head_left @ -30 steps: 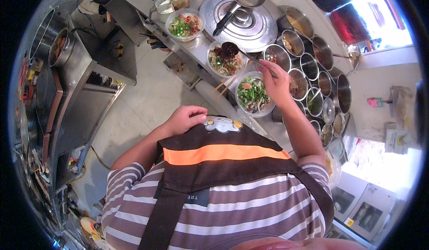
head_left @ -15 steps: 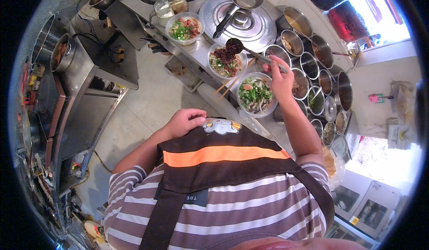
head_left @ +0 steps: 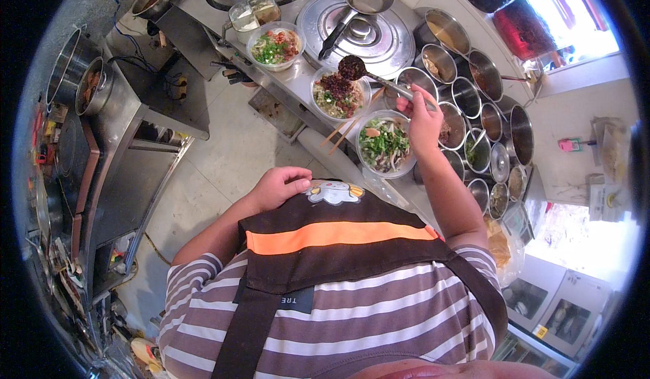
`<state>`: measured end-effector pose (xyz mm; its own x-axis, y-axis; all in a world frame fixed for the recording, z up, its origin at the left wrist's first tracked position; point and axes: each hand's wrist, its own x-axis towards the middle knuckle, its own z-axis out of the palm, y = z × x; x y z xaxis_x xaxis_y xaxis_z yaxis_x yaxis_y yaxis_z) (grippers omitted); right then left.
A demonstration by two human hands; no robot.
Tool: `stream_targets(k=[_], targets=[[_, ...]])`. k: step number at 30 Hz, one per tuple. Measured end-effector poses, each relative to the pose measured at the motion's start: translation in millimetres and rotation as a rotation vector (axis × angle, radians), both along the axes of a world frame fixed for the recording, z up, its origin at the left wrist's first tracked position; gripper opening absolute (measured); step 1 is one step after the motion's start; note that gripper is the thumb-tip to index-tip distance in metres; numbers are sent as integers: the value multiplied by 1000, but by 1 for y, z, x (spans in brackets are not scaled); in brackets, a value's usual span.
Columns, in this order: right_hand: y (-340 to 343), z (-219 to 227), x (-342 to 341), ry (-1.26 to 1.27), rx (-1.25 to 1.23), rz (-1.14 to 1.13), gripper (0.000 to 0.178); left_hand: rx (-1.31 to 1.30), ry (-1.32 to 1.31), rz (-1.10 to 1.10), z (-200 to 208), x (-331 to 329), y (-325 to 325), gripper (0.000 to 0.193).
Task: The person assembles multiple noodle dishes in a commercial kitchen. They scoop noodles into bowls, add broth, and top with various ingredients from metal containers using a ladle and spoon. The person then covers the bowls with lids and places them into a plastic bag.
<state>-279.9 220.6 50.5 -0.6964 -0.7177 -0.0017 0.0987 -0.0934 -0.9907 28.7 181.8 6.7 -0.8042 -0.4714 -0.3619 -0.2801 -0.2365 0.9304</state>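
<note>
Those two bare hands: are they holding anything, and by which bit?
The right hand grips a round grey metal ladle by its handle; the left hand holds nothing visible.

A few pale capital letters (head_left: 290,300) stand on the dark patch (head_left: 306,303) beside the apron strap (head_left: 250,331).

A dark brown apron (head_left: 365,262) covers a short-sleeved shirt (head_left: 389,313) striped brownish-mauve and white. Just beside the left hand (head_left: 281,185), the apron bears a pale figure (head_left: 334,192), apparently a cartoon animal. Nearer the chest than that hand run a bright orange band (head_left: 338,238) and two dark shoulder straps (head_left: 245,335).
</note>
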Motion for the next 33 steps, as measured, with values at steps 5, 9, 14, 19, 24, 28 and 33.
stream_targets(k=[5, 9, 14, 19, 24, 28, 33], targets=[[-1, -3, -7, -136, -16, -46, 24, 13, 11, 9, -2, 0, 1, 36], [-4, -5, -12, -238, -22, -71, 24, 18, 27, 25, -3, 3, 3, 36], [-23, 5, -13, -311, -56, -49, 22, 28, -5, 8, 0, 11, 1, 32], [-78, 20, 13, -264, -155, 48, 24, 1, -8, 110, -2, 28, 4, 35], [-137, -4, 55, 189, -204, 197, 21, 2, -30, 153, -4, 47, 6, 34], [-157, -17, 79, 983, -106, 276, 17, 12, -12, 202, -4, 62, 9, 34], [-160, -18, 85, 1178, -206, 349, 16, 63, 4, 268, -7, 72, 11, 34]])
